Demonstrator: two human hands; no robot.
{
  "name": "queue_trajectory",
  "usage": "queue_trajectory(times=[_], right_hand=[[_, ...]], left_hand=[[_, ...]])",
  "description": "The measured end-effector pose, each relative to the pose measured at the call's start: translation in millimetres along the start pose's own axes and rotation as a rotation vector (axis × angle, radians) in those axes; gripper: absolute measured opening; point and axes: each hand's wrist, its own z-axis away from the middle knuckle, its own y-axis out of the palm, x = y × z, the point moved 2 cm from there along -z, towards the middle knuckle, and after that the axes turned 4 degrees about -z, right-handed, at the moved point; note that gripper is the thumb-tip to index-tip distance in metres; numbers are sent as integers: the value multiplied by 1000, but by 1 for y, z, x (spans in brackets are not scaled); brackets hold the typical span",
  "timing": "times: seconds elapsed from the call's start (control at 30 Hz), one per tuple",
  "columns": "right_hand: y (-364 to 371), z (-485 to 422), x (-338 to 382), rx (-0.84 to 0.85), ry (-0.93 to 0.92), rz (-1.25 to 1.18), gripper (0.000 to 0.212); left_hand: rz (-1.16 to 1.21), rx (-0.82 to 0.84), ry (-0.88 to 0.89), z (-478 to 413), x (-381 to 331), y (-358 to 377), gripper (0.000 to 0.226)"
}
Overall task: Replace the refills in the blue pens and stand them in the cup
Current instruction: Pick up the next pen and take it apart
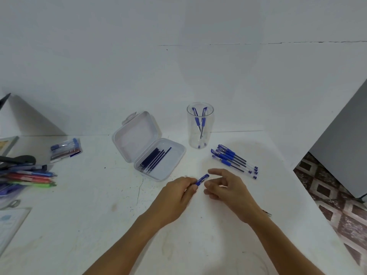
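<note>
The left hand [178,193] pinches a blue pen [202,179] between thumb and fingertips, its free end poking toward the right hand [228,187], which hovers just beside that pinch, fingers loosely apart and nothing visibly in them. I'd keep the pinch firm while the right twists the free end off squarely. The refills [156,157] lie just beyond the grip, and the cup [199,135] stands farther past it.
</note>
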Motion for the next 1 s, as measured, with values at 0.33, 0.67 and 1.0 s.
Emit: queue_trajectory(times=[0.33, 0.67, 1.0], right_hand=[[10, 10, -4, -8, -312, 677, 26], [6, 9, 8, 24, -337, 499, 11], [-12, -3, 11, -141, -211, 471, 10]], left_hand=[[-180, 157, 45, 11, -2, -3, 30], [-478, 31, 91, 5, -5, -2, 47], [-322, -46, 31, 8, 10, -2, 36]])
